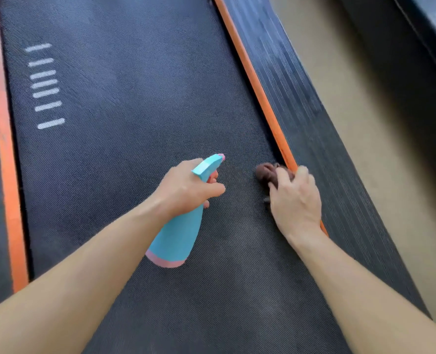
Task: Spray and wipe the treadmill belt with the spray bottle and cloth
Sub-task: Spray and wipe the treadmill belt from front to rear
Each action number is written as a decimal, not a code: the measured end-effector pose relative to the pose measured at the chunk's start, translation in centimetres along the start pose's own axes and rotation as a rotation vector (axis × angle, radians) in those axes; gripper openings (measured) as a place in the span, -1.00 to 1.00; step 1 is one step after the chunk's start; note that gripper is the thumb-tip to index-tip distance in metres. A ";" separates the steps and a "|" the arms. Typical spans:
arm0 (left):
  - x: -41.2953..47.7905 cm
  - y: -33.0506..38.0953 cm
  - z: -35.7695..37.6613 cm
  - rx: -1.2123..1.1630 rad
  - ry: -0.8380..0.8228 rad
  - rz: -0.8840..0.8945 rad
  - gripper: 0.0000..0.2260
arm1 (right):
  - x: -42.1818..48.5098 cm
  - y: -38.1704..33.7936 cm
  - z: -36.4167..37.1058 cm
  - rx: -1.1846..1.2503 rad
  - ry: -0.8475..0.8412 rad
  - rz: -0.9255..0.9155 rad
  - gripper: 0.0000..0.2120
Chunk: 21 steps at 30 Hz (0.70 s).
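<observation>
Left hand [186, 186] is holding the spray bottle [178, 236], grip closed round the neck just under the head, thumb wrapping across the front and fingers curling beneath. The bottle is teal with a pink band at the base and a pink tip on the nozzle [220, 157]. It is lying tilted over the middle of the treadmill belt [122, 111], base toward the person and nozzle pointing away and a bit right. Cannot tell if the base is touching the belt. Right hand [294, 198] is pressing down on the cloth [265, 172], grip bunching it, fingers curling over the brown wad so only its far-left part is showing. The cloth is sitting on the belt at its right edge, right against the right orange strip [257, 90], and the outer fingers are reaching onto that strip. The nozzle is near the cloth but apart from it. Beyond the strip the ribbed side rail [314, 123] is running alongside, then tan floor [365, 123]. A left orange strip [4, 149] is bordering the belt on the other side. White dashes [45, 85] are showing on the belt far left, well apart from both hands. Both forearms are bare.
</observation>
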State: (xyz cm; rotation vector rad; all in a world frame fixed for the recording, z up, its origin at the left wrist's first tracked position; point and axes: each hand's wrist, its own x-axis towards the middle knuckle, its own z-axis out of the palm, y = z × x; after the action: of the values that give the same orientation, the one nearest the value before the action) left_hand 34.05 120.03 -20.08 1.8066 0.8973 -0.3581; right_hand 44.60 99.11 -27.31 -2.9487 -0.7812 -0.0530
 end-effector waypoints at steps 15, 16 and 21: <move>-1.5 -0.9 0.3 0.118 0.006 -0.004 -0.81 | 4.9 -2.2 2.9 0.212 0.123 -0.125 -0.62; -2.0 -0.8 0.2 0.117 -0.007 -0.004 -0.78 | 2.4 -1.4 2.6 0.227 0.097 -0.161 -0.60; -4.5 -1.8 0.6 0.151 -0.040 -0.003 -0.76 | -11.2 1.0 1.4 0.270 0.010 -0.236 -0.53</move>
State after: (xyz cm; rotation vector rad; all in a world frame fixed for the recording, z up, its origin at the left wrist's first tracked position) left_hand 29.87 117.95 -18.79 1.9291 0.8648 -0.4725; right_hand 35.41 92.91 -29.39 -2.5917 -1.0404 0.0196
